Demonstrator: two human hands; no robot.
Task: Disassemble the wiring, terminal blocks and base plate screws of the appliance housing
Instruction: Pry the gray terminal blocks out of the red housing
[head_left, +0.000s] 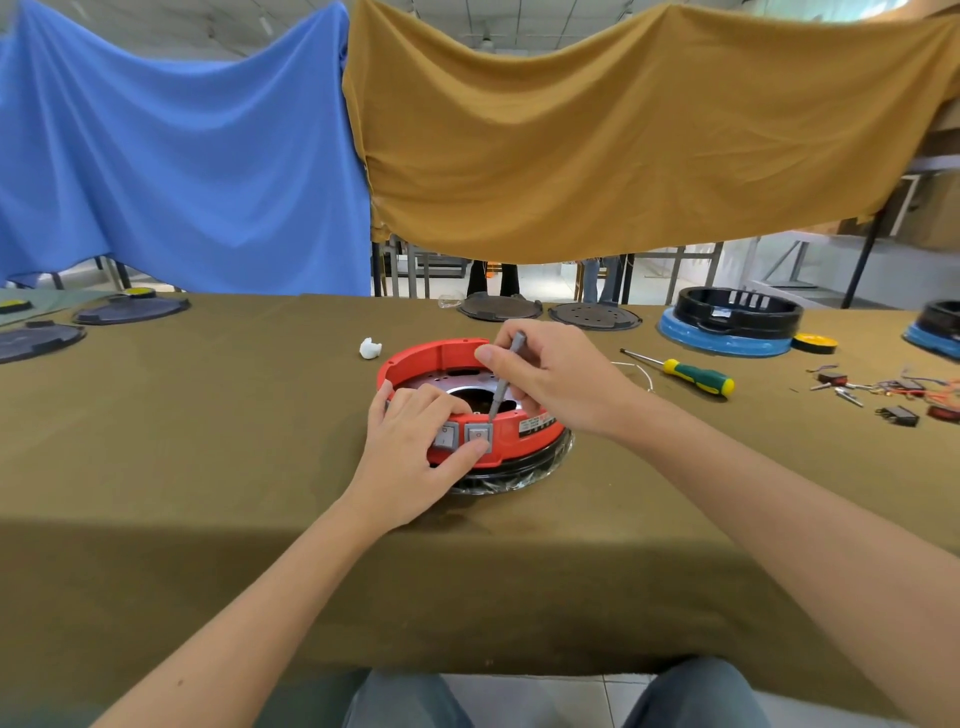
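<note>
A round red appliance housing (441, 358) sits on a black base wrapped in clear film, in the middle of the table. Two grey rocker switches (478, 432) are set in its near wall. My left hand (415, 452) grips that near wall, fingers curled over the rim and thumb pressed just below the right switch. My right hand (550, 374) pinches a thin grey screwdriver (505, 379), held almost upright, its tip down inside the housing just behind the switches. The tip itself is hidden by the rim.
A green and yellow screwdriver (696, 375) lies to the right, with loose wires and removed switches (893, 400) beyond it. A small white part (370, 348) lies left of the housing. Black plates (595, 315) and blue-based housings (732, 322) stand along the far edge.
</note>
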